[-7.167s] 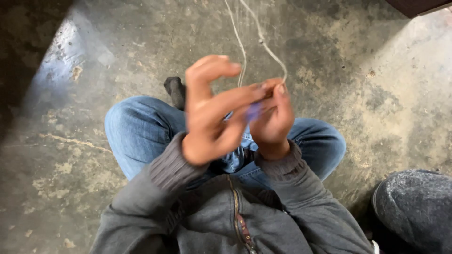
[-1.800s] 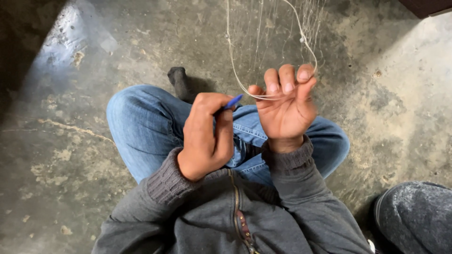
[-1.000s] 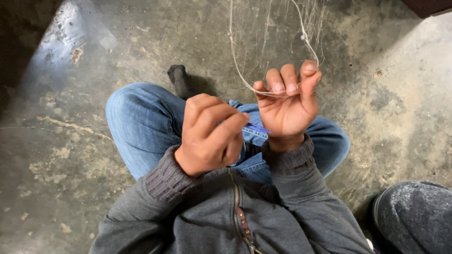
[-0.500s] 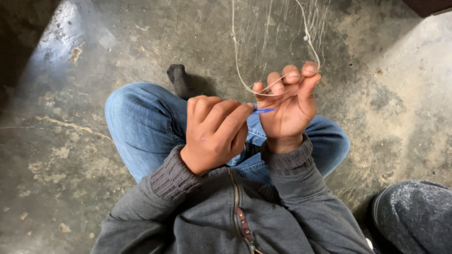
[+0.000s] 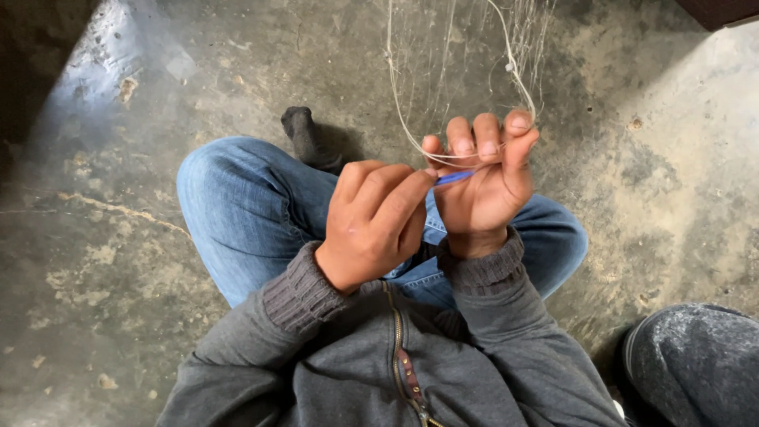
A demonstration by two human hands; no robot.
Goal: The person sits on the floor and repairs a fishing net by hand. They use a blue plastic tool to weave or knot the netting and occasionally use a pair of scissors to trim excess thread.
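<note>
We sit cross-legged on the concrete floor (image 5: 118, 261), jeans (image 5: 245, 213) and a grey zip sweater (image 5: 379, 372) in view below. Our right hand (image 5: 482, 186) is raised palm toward us, fingers curled over a pale cord (image 5: 395, 103) that loops across the fingertips and runs up out of view, with fine net threads (image 5: 451, 71) hanging beside it. Our left hand (image 5: 375, 221) is clenched around a small blue tool (image 5: 455, 177), its tip touching the right palm just beneath the cord. A dark grey rounded object (image 5: 696, 364) sits at the lower right.

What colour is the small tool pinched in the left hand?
Blue tool, its tip showing between both hands in the head view.
</note>
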